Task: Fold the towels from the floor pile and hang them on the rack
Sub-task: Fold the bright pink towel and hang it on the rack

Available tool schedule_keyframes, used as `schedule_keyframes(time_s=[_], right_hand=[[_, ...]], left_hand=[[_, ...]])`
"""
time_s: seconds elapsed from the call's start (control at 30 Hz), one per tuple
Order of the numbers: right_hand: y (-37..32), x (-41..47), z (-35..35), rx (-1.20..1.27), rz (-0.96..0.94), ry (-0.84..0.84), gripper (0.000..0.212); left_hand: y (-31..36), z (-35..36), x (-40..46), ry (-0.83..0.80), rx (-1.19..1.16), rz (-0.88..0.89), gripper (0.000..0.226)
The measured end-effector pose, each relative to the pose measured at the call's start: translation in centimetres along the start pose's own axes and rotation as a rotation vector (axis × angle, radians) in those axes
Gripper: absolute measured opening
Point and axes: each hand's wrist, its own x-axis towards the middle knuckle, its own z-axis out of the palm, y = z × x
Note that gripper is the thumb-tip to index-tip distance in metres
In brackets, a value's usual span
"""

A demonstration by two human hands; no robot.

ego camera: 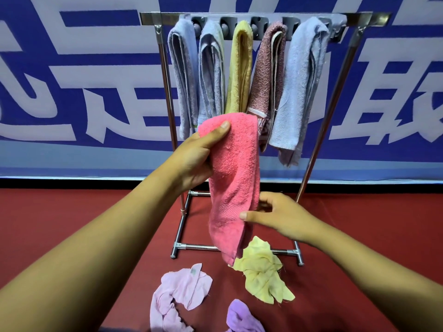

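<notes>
Left hand [196,159] grips the pink towel's [233,183] folded top — right hand [278,215] pinches it lower down.

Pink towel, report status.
Left hand grips pink towel at its top fold. Right hand pinches its lower edge. Five towels on rack; three cloths on floor.
</notes>
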Motion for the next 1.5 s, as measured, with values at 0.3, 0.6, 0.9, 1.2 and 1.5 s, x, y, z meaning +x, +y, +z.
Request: schedule_keyframes(time_s=[0.3, 0.6, 0.9, 1.2, 1.5], right_hand=[[1.4, 0.9, -0.3, -0.289, 0.041, 0.049, 0.012], [3.7, 0.4, -1.0, -0.179, 0.093, -0.055, 0.025], [4.8, -0.4, -1.4, -0.354, 0.152, -0.103, 0.028], [4.4, -0.9, -0.8, -0.06, 0.231, -0.082, 0.018], [6.7, -1.1, 0.5, -0.058, 0.227, -0.006, 0.012]], left_hand=[[0.7, 0.0, -0.1, 0.021, 0.039, 0.067, 0.02], [1.3, 0.0, 0.2, 0.038, 0.054, 0.089, 0.018], [1.3, -0.5, 0.4, 0.068, 0.088, 0.086, 0.022], [0.9, 0.2, 0.6, 0.069, 0.043, 0.072, 0.019], [1.4, 0.9, 0.8, 0.059, 0.026, 0.11, 0.017]])
